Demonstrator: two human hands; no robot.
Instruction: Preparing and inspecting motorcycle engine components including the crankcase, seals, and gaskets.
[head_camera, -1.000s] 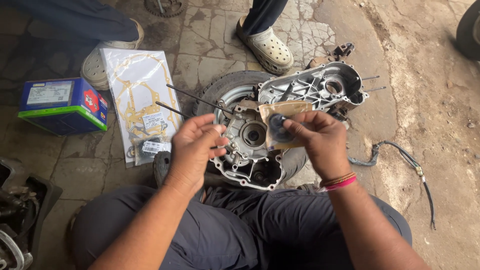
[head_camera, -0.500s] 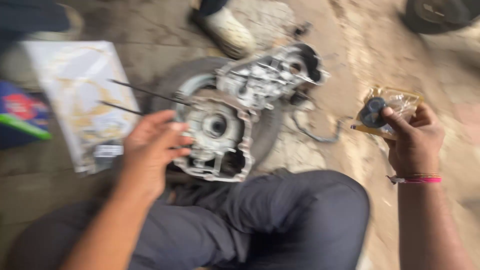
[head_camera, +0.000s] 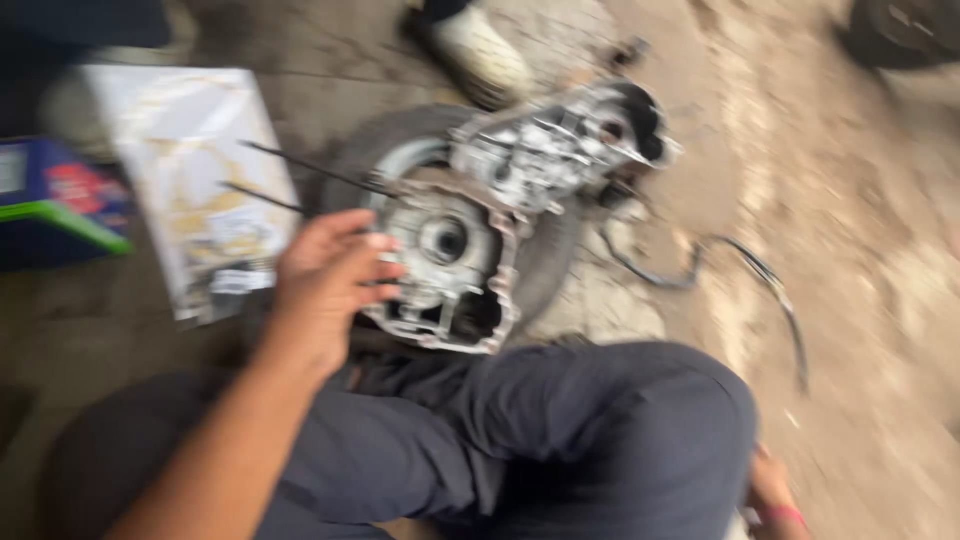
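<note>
Stone floor (head_camera: 880, 300), dusty and cracked, carries a metal engine case (head_camera: 470, 250) on a tyre (head_camera: 545, 265) at centre; a gasket sheet (head_camera: 190, 180) and blue box (head_camera: 60, 205) lie at nine o'clock, a cable (head_camera: 740, 265) at three. The left hand (head_camera: 325, 285), fingers spread, touches the case; the right hand (head_camera: 775, 490), at five o'clock, is mostly hidden behind a knee, grip unclear.

1. Support surface: stone-paved floor (head_camera: 330, 60), merging into bare dirt ground (head_camera: 860, 250) on the right.
2. Tyre (head_camera: 545, 265) lies flat on the paving and carries the metal engine crankcase (head_camera: 450, 250).
3. Clear-wrapped gasket sheet pack (head_camera: 190, 180) lies left of the tyre.
4. Blue-and-green box (head_camera: 55, 200) sits at the far left.
5. Black cable (head_camera: 760, 280) trails across the dirt.
</note>
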